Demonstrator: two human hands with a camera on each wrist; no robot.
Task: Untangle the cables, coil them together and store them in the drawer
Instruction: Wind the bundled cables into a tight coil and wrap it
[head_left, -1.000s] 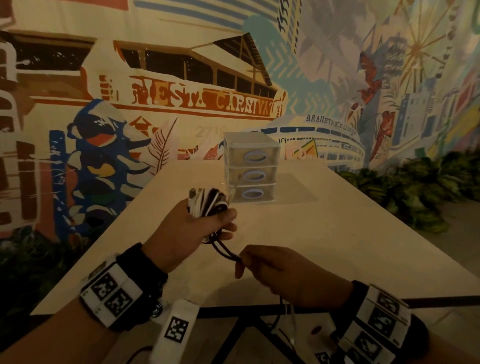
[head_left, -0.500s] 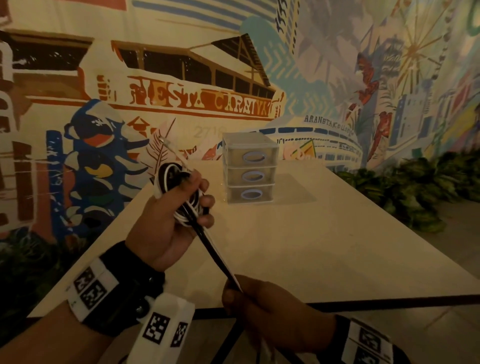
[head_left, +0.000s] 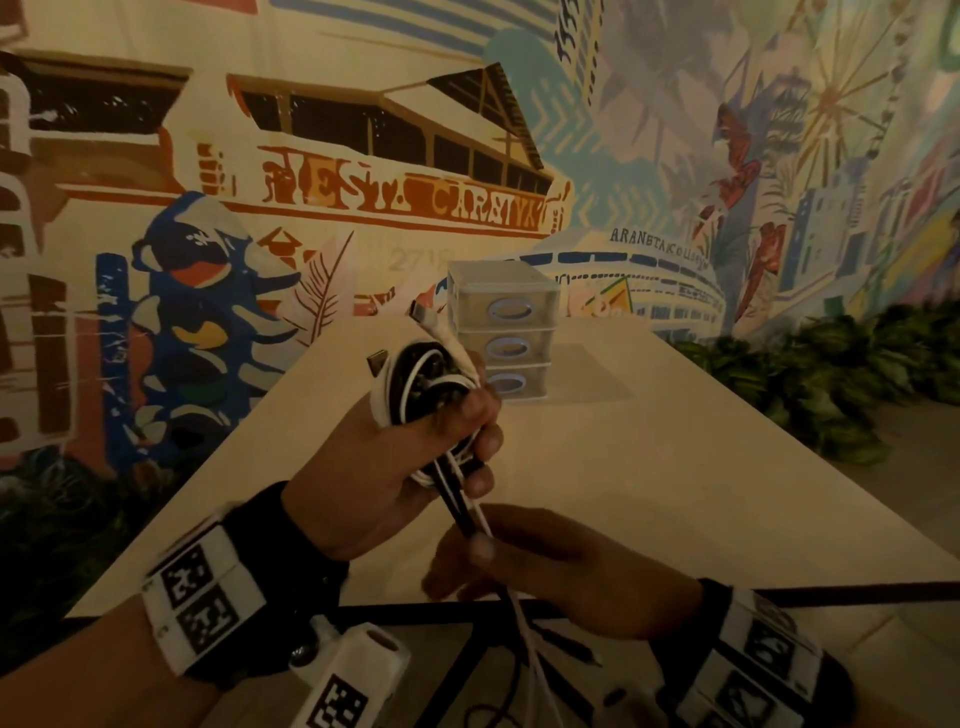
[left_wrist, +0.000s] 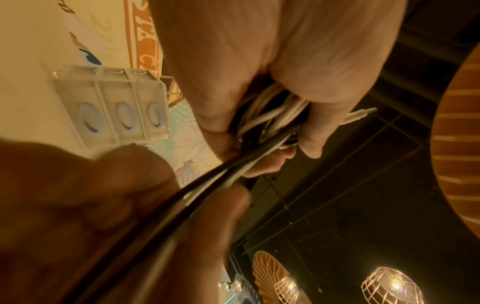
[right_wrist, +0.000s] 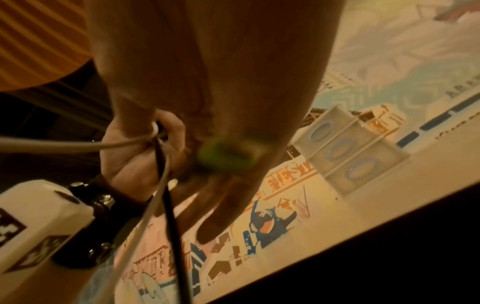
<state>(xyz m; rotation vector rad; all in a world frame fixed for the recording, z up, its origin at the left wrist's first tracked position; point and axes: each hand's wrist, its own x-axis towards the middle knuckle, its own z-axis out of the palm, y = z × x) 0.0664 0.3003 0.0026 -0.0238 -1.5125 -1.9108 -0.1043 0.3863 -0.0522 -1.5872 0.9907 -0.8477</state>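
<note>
A coil of white and black cables (head_left: 423, 387) sits in my left hand (head_left: 467, 441), thumb pressed over it and fingers curled round it, above the table's near half. Two plug ends (head_left: 417, 313) stick out of the coil's top. The loose black and white strands (head_left: 467, 519) run down from the coil into my right hand (head_left: 467, 561), which pinches them just below the left hand. The strands then hang past the table's front edge. The left wrist view shows the coil (left_wrist: 270, 121) inside the curled fingers. The small three-drawer unit (head_left: 501, 332) stands behind, all drawers closed.
The pale table (head_left: 675, 493) carries only the drawer unit, at its far middle. A painted mural wall (head_left: 363, 197) rises behind it, and green plants (head_left: 841, 374) line the right side. The table's dark front edge (head_left: 857, 590) runs just under my right wrist.
My left hand swung the coil left, then back right in front of the drawers. My right hand slid down the strands, then rose back close under the left hand.
</note>
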